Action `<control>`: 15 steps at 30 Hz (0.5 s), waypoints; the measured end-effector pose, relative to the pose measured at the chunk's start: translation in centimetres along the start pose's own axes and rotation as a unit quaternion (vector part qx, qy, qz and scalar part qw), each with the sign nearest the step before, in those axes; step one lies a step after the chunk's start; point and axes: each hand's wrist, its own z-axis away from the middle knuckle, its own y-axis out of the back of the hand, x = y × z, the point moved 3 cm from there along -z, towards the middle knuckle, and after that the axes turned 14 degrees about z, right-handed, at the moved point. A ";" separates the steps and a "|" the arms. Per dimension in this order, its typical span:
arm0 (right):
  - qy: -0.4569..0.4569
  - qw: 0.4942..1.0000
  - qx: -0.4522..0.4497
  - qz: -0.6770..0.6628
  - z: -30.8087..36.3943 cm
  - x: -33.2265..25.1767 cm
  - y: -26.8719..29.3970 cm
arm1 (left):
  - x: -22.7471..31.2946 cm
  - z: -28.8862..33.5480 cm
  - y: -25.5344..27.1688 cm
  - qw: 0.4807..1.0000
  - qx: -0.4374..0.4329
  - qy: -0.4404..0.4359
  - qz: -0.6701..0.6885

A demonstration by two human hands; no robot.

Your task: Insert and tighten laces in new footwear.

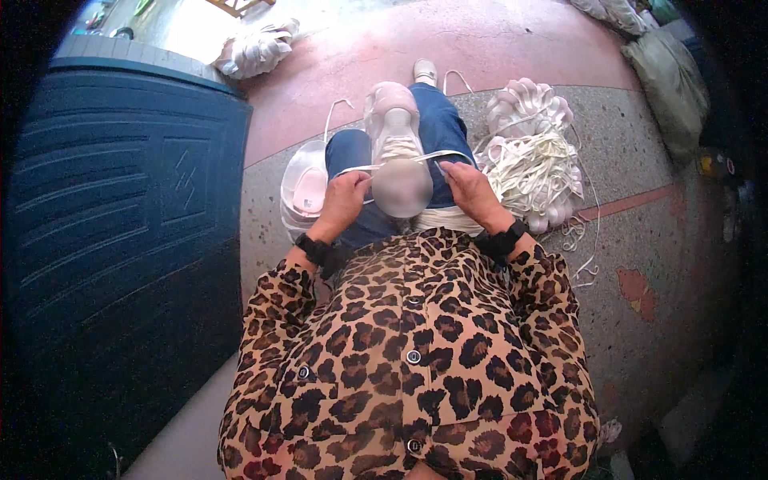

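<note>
A pale pink and white sneaker [392, 112] lies across my lap with its toe pointing away from me. White shoelace [398, 150] runs through its front, and the two ends come out to either side. My left hand [344, 198] is closed in a pinch on the lace at the shoe's left side. On the other side my right hand [474, 192] pinches the lace, held a little out from the shoe. The shoe's near end is a blurred round patch, so its details are hidden. Blue jeans [442, 120] cover my legs beneath it.
At my right lies a heap of white shoelaces [532, 172] on stacked pale shoes [528, 104]. Stacked pale shoe parts [308, 192] stand by my left leg. A dark blue panelled door [120, 184] borders the left; a full sack [668, 92] sits far right. Another white bundle [260, 48] is farther off.
</note>
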 end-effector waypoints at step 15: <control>-0.027 0.995 -0.044 0.087 -0.4 -0.5 -1.2 | 1.9 -2.2 -1.6 0.903 -0.118 -0.190 -0.367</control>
